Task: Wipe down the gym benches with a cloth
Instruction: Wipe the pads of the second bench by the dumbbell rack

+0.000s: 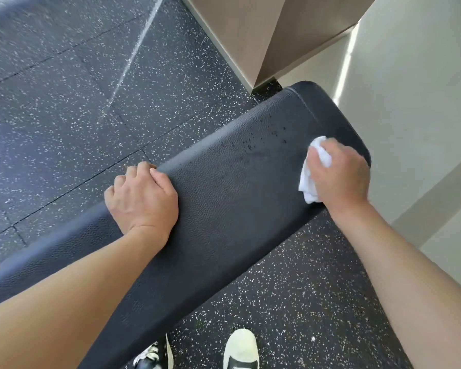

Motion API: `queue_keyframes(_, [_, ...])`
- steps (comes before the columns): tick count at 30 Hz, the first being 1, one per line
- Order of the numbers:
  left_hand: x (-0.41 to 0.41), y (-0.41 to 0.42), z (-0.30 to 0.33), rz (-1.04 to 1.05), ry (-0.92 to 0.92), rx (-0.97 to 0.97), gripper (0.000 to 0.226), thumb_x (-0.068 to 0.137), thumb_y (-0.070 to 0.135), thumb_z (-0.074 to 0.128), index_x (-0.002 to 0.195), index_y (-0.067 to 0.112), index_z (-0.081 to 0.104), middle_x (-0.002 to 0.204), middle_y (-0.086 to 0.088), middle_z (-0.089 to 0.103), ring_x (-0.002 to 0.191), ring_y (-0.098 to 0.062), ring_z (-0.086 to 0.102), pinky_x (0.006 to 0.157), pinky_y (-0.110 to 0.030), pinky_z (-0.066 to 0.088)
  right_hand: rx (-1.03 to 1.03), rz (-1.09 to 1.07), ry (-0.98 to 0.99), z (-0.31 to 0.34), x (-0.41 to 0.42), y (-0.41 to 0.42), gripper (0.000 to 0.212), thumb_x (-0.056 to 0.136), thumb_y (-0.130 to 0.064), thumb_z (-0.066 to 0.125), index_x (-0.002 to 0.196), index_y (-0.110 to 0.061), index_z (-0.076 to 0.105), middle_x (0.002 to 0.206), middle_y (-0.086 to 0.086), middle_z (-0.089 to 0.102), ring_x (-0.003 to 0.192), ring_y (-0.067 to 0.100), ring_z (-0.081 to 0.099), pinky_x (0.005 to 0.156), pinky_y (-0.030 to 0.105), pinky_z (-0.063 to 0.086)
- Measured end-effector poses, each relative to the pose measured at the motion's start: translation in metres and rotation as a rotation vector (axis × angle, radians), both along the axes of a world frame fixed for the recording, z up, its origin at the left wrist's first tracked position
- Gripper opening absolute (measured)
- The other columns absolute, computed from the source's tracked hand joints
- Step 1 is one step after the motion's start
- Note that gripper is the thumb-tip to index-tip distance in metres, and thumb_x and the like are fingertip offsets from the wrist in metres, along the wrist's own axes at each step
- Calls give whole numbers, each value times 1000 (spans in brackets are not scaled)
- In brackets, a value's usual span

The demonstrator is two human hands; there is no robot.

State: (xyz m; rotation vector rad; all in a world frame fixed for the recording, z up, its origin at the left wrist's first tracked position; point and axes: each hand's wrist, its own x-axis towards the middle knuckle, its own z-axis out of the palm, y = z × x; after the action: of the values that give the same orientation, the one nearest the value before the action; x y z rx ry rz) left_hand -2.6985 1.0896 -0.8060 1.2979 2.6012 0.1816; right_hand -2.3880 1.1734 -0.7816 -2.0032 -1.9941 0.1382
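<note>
Cloth [310, 179], white and bunched up, sits on the black padded counter [224, 209] near its far end, close to the pale wall [410, 102]. The right hand [338, 174] is on top of it, with its fingers [316, 158] curled round the cloth and pressing it down. Small dark spots [274, 134] dot the pad just beside the cloth. The left hand [141, 198] rests on the far edge of the counter, well apart from the cloth, with its fingers bent over that edge and gripping it. Below is a dark speckled floor [64, 102], and two shoes [241, 350] stand on it.
</note>
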Motion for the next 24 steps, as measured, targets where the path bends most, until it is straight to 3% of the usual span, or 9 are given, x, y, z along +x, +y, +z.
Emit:
queue_keyframes(2, [0, 0, 0, 0, -3, -1, 39, 104, 32, 29, 107, 15, 64, 111, -11, 68, 105, -39, 58, 95, -50, 38, -24, -131, 36, 0, -10, -3, 32, 97, -37, 52, 82, -10, 58, 70, 11, 56, 69, 42, 55, 66, 44, 43])
queue_keyframes(4, [0, -1, 1, -2, -5, 6, 38, 105, 32, 30, 108, 15, 64, 111, -11, 68, 105, -39, 58, 96, -50, 38, -35, -122, 20, 1, -45, -11, 25, 95, -29, 62, 81, -8, 61, 70, 15, 61, 68, 42, 58, 65, 45, 43])
queue_keyframes(10, [-1, 0, 1, 1, -14, -4, 37, 105, 30, 31, 111, 15, 65, 114, -12, 68, 108, -39, 57, 96, -49, 37, 1, 285, 53, 5, -180, -53, 22, 78, -25, 78, 70, -15, 61, 62, 3, 59, 58, 32, 58, 56, 39, 38])
queue_keyframes(15, [0, 0, 2, 3, -11, -1, 37, 105, 30, 31, 109, 15, 64, 112, -12, 68, 107, -39, 57, 96, -49, 37, 29, 466, 68, -2, -161, -47, 22, 87, -32, 66, 75, -14, 64, 61, 3, 58, 59, 31, 59, 56, 39, 39])
queue_keyframes(18, [1, 0, 2, -4, -7, -7, 38, 105, 33, 29, 108, 16, 63, 111, -10, 68, 106, -38, 57, 96, -50, 37, 13, 285, -104, -7, -84, -21, 36, 90, -38, 43, 75, -10, 61, 60, 11, 58, 58, 37, 61, 55, 39, 37])
queue_keyframes(21, [0, 0, 2, 4, -16, -17, 38, 105, 33, 28, 106, 16, 62, 109, -9, 68, 104, -37, 57, 96, -50, 38, -8, -78, 4, -4, 1, 3, 37, 93, -41, 45, 82, -9, 60, 70, 18, 60, 68, 44, 57, 65, 48, 50])
queue_keyframes(24, [0, -1, 2, 2, -20, -26, 38, 105, 32, 28, 107, 16, 63, 109, -8, 68, 104, -36, 57, 97, -50, 37, -31, -215, 46, -3, 0, 4, 39, 92, -45, 44, 90, -12, 63, 77, 18, 63, 74, 43, 56, 70, 47, 49])
